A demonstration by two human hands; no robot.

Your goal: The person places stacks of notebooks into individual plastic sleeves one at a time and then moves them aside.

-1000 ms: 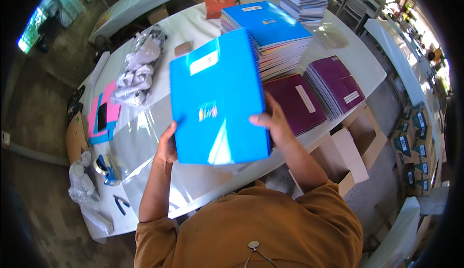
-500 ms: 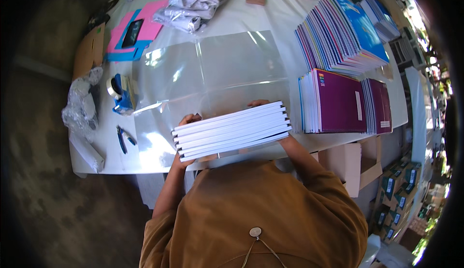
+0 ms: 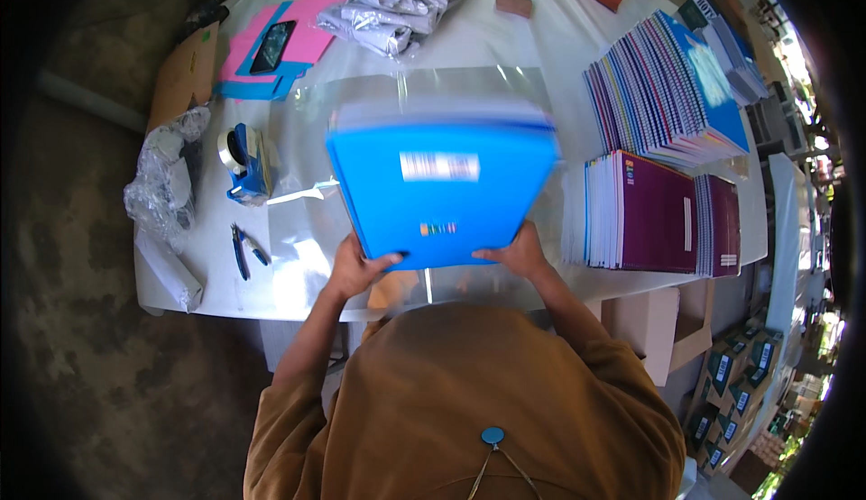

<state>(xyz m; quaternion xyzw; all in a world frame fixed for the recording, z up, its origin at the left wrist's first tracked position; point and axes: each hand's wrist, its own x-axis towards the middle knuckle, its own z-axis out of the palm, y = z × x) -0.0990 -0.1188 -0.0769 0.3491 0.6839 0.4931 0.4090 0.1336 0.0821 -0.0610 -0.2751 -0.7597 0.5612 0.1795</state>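
Both my hands grip a stack of notebooks [image 3: 442,198], its top one blue-covered with a white barcode label and a small multicoloured print. My left hand [image 3: 354,267] is closed on its near left corner, thumb lying on the cover. At the near right corner my right hand [image 3: 519,252] holds it the same way, fingers hidden underneath. The far edge of the stack is smeared by motion. Beneath it a clear plastic sheet [image 3: 316,94] lies spread on the white-covered table [image 3: 555,40].
At the right stand spiral notebooks [image 3: 654,85] and purple notebooks [image 3: 658,216]. A blue tape dispenser [image 3: 248,166] and nippers [image 3: 241,252] lie left. Farther back are a phone [image 3: 272,47] on pink and blue sheets, crumpled plastic [image 3: 388,13] and a brown block [image 3: 514,5]. Cardboard boxes [image 3: 642,324] stand beside the table.
The stack has been turned from showing its white page edges to showing its blue cover. Both hands now hold its near corners, thumbs on top. The view has shifted slightly.
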